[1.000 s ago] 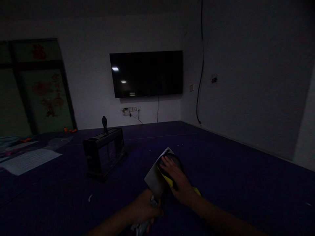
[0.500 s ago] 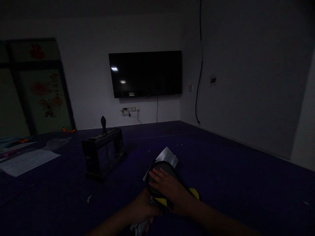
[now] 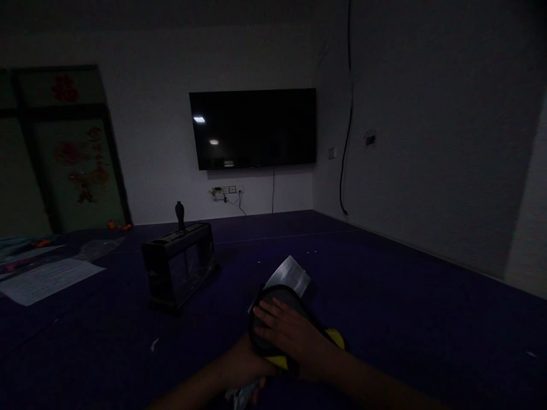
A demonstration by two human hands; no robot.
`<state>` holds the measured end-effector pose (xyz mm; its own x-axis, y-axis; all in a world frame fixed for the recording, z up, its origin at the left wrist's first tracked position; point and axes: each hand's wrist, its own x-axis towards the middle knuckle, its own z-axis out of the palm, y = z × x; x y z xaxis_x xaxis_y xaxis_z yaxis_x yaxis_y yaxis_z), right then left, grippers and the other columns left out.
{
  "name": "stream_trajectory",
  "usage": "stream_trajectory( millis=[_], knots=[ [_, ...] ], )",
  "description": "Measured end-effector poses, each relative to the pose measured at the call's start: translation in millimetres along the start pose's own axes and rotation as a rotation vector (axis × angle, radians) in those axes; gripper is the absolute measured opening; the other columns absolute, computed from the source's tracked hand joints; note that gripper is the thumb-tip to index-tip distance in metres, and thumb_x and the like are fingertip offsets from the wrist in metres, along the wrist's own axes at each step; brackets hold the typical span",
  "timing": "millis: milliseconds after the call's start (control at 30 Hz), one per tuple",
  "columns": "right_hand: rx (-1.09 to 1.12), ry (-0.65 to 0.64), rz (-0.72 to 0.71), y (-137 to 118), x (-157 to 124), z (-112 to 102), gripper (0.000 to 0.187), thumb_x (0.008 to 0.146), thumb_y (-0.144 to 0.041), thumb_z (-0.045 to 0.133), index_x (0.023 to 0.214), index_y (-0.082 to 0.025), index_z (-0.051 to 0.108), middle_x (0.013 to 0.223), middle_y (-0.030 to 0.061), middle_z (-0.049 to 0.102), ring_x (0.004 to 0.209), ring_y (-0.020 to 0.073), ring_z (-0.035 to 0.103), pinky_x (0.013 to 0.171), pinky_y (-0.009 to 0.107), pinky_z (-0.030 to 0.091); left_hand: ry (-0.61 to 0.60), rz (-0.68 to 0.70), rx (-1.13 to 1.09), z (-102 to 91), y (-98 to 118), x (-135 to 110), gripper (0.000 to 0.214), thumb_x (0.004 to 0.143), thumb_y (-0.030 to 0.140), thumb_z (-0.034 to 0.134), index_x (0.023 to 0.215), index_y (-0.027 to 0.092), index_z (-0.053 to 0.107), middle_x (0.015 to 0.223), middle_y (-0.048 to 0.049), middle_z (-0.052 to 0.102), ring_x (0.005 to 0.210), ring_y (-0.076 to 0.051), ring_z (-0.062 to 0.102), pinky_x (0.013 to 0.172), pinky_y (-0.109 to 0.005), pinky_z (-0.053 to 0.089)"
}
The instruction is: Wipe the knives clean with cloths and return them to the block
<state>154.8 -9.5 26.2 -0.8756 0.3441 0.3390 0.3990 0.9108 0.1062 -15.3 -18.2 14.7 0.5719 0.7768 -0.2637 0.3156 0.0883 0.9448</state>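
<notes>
Near the bottom centre, a broad-bladed kitchen knife points away from me, its metal blade partly covered. A grey cloth with black edging and a yellow underside is draped over the blade. My right hand presses on the cloth from above, fingers side by side; its thumb is hidden. My left hand is closed beneath the cloth at the knife's handle end, the grip mostly hidden. A pale, mottled piece shows below its fingers; I cannot make out what it is.
Left of my hands stands a black knife block with clear sides and one dark handle upright in it. Printed paper and plastic film lie farther left. White scraps dot the purple surface.
My right hand and the cloth have slid slightly down and left along the blade, uncovering more metal near its far end. My left hand stays nearly in place.
</notes>
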Motion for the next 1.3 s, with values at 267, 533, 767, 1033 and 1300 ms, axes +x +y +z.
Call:
stream_trajectory(
  millis=[267, 533, 767, 1033, 1300],
  knots=[
    [-0.022, 0.062, 0.033, 1.1, -0.6, 3.5, 0.078, 0.056, -0.006, 0.054, 0.132, -0.012, 0.035, 0.145, 0.0129, 0.022, 0.135, 0.0236, 0.01, 0.108, 0.046, 0.011, 0.014, -0.018, 0.0, -3.2, -4.8, 2.8, 0.055, 0.054, 0.018, 0.056, 0.108, 0.012, 0.049, 0.039, 0.0088, 0.049, 0.031, -0.01, 0.043, 0.035, -0.019, 0.031],
    [-0.024, 0.182, 0.161, 4.9, -5.8, 7.5, 0.08, 0.057, -0.008, 0.051, 0.135, -0.013, 0.032, 0.147, 0.0108, 0.018, 0.135, 0.023, 0.009, 0.108, 0.047, 0.015, -0.008, 0.046, -0.048, -0.3, -5.9, 0.4, 0.031, 0.055, 0.02, 0.059, 0.085, 0.013, 0.054, 0.04, 0.0085, 0.047, 0.028, -0.006, 0.038, 0.033, -0.016, 0.027],
    [-0.025, 0.069, 0.153, 4.0, -2.7, 7.6, 0.087, 0.052, -0.009, 0.059, 0.135, -0.012, 0.031, 0.147, 0.0138, 0.016, 0.135, 0.0274, 0.007, 0.108, 0.05, 0.01, 0.025, 0.066, -0.033, -0.4, -2.9, 1.1, 0.056, 0.052, 0.016, 0.058, 0.107, 0.015, 0.048, 0.043, 0.0092, 0.051, 0.032, -0.009, 0.043, 0.036, -0.017, 0.031],
    [-0.02, -0.022, 0.012, -3.4, 0.8, -1.4, 0.083, 0.059, -0.012, 0.06, 0.136, -0.011, 0.029, 0.147, 0.013, 0.017, 0.135, 0.0244, 0.006, 0.109, 0.045, 0.007, 0.022, -0.015, 0.025, 1.1, -0.8, -0.8, 0.036, 0.054, 0.023, 0.059, 0.089, 0.014, 0.058, 0.04, 0.0089, 0.047, 0.036, -0.009, 0.042, 0.042, -0.022, 0.036],
    [-0.007, -0.025, 0.02, 2.0, -0.9, 6.4, 0.087, 0.058, -0.013, 0.061, 0.137, -0.013, 0.026, 0.148, 0.013, 0.012, 0.135, 0.0265, 0.005, 0.109, 0.047, 0.008, 0.013, -0.025, 0.019, 0.2, -6.1, 1.1, 0.046, 0.056, 0.02, 0.058, 0.101, 0.013, 0.053, 0.04, 0.01, 0.046, 0.033, -0.008, 0.039, 0.041, -0.02, 0.033]
  ],
)
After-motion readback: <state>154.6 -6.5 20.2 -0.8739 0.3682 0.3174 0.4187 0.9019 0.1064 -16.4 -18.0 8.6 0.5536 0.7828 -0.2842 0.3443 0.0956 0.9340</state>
